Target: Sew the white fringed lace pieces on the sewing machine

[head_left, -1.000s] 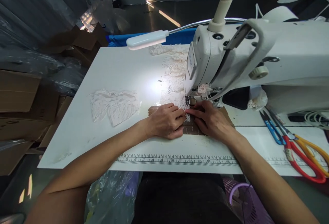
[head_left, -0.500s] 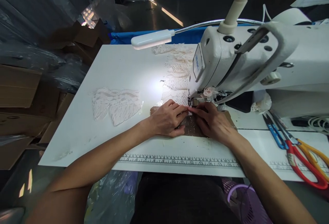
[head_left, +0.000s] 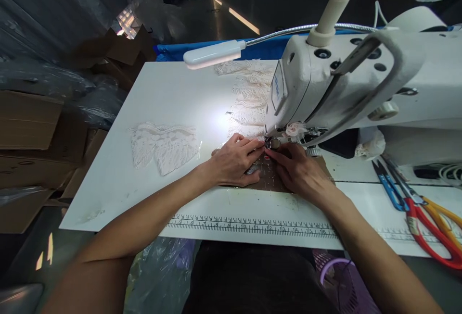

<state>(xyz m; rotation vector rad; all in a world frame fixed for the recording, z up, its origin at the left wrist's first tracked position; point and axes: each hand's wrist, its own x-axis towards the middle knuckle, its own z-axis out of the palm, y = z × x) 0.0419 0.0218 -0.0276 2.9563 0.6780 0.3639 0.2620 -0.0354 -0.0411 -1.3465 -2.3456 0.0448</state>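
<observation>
A strip of gathered white lace (head_left: 249, 130) runs back from under the presser foot (head_left: 272, 143) of a white sewing machine (head_left: 303, 69). My left hand (head_left: 238, 160) rests left of the foot, fingers bent and closed on the lace's near end. On the other side, my right hand (head_left: 298, 167) pinches at the same spot, its fingertips almost meeting the left ones. The lace between the fingertips is mostly hidden. Beneath both hands lies a brown plate (head_left: 269, 179), with a small red spot near the foot. Something silvery shows beside my left thumb, too small to name.
A separate white lace piece (head_left: 164, 148) lies on the white table (head_left: 119, 184) at left. Scissors with red handles (head_left: 429, 232), orange-handled scissors and blue snips (head_left: 391, 189) lie at right. A lamp (head_left: 212, 54) reaches over the table. Cardboard boxes (head_left: 32, 160) stand at left.
Both hands stay by the presser foot, the left one shifted slightly upward. The bit of white lace in front of the fingertips no longer shows; a red spot and a silvery glint do. The view moves slightly.
</observation>
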